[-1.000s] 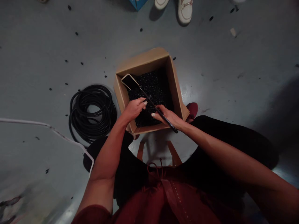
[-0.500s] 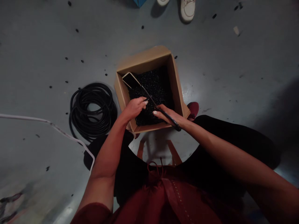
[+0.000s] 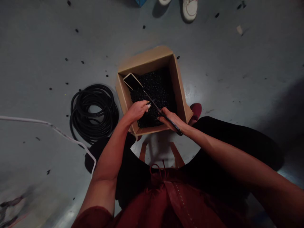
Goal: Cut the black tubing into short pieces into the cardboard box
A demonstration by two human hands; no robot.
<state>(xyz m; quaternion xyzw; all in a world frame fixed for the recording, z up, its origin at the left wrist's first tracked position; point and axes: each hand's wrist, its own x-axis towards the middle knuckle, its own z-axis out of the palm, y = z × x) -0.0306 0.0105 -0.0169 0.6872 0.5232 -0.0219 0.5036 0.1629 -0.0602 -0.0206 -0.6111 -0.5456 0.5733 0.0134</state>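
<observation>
An open cardboard box [image 3: 180, 85] stands on the floor before me, holding a mass of small shiny black pieces [image 3: 158, 79]. Over it, my left hand [image 3: 139, 110] is closed in a pinch, with what looks like a small black piece at its fingertips. My right hand [image 3: 171, 119] grips a long, narrow dark tool [image 3: 154, 103]; its kind is unclear. The tool slants across the box to a flat black rectangle with a pale edge [image 3: 132, 81], at the box's far left corner. I cannot tell whether rectangle and tool are joined.
A coil of black hose or cable [image 3: 76, 110] lies left of the box. A pale cord [image 3: 64, 134] runs to my left arm. Small black bits [image 3: 82, 62] are scattered on the floor. Another person's white shoes [image 3: 190, 11] and a blue object's corner [image 3: 140, 2] are at the far side.
My right hand has shifted slightly toward me and turned a little, and the tool's near end has moved down with it. My left hand stays almost in place, still pinched.
</observation>
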